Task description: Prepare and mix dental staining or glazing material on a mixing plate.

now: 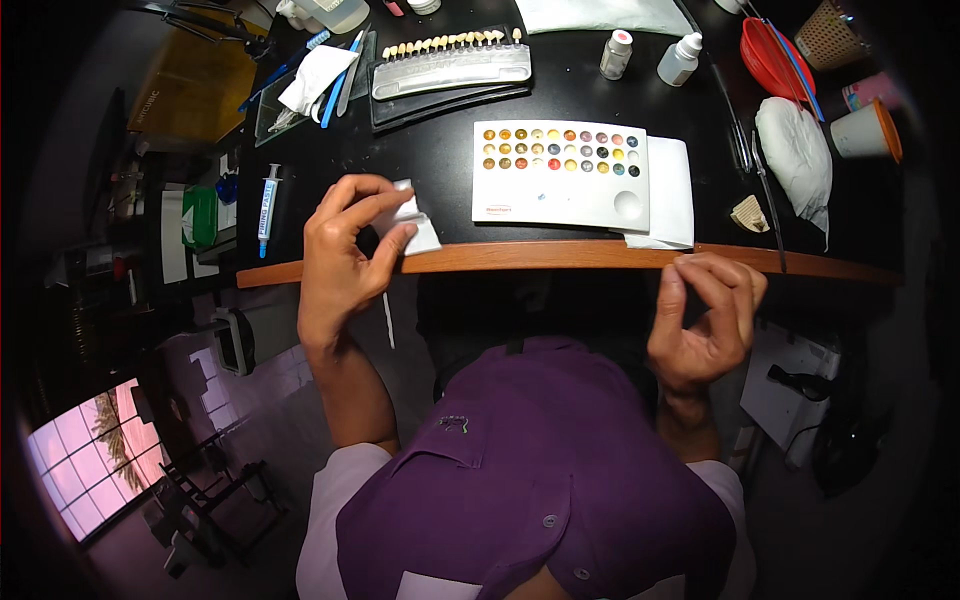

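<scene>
My left hand point(350, 235) is at the wooden table edge, thumb and fingers closed around a folded piece of white tissue point(424, 238). A thin white strip point(389, 322) shows just below its wrist side; whether the hand holds it I cannot tell. My right hand point(708, 315) hovers in front of the edge with fingers curled and the thumb close to the index finger. Anything between those fingertips is too small or hidden to make out. Between the hands lies a white palette point(560, 198) with rows of coloured wells, partly over a folded white paper sheet point(672, 190).
Behind the palette are a shade guide point(452, 72) with tooth-shaped tabs and two small bottles point(616, 55). A syringe point(268, 212) lies left. Thin brushes point(738, 130), a white bag point(795, 150), a red bowl point(773, 60) and a cup point(866, 131) stand right.
</scene>
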The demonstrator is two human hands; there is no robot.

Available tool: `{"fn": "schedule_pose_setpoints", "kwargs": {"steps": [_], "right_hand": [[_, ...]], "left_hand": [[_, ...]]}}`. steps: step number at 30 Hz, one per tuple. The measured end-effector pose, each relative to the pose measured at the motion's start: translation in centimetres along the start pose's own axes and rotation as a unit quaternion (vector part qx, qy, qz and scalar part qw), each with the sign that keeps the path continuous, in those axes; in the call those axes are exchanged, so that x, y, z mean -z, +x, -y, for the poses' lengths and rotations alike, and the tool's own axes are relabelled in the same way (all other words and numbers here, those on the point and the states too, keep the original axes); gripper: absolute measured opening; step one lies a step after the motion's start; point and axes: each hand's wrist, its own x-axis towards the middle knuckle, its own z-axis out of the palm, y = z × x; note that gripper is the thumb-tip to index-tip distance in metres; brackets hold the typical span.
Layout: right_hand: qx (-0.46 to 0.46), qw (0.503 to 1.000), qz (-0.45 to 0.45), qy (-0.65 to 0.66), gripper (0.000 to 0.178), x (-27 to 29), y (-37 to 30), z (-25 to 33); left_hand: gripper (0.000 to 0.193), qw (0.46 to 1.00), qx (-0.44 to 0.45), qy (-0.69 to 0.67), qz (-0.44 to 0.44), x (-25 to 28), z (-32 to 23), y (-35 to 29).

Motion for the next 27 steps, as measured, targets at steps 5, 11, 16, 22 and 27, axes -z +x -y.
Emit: {"fn": "schedule_pose_setpoints", "kwargs": {"steps": [5,11,16,22,27], "right_hand": [[0.047,0.987,0.098,0.117,0.024,-1.2,0.2,2.0],[-0.057,0.916,0.172,0.358,0.033,-2.4,-1.6,4.1],[-0.062,0.932,0.128,0.334,0.022,-0.5,-1.5,3.1],[-0.014,0.998,0.050,0.037,0.033,-0.3,4.7,-1.3],[0.021,0.984,0.178,0.011,0.034,-2.6,5.6,-2.6]], "left_hand": [[0.025,0.995,-0.085,-0.036,-0.047,-1.9,-1.7,-1.2],[0.023,0.913,-0.096,-0.391,-0.058,-7.0,-7.8,-3.6],[0.021,0.936,-0.127,-0.328,0.028,-6.7,-7.7,-2.9],[0.065,0.980,-0.181,-0.019,-0.076,-3.7,-2.8,3.7],[0.086,0.982,-0.190,-0.014,-0.002,-5.0,-1.0,5.5]]}}
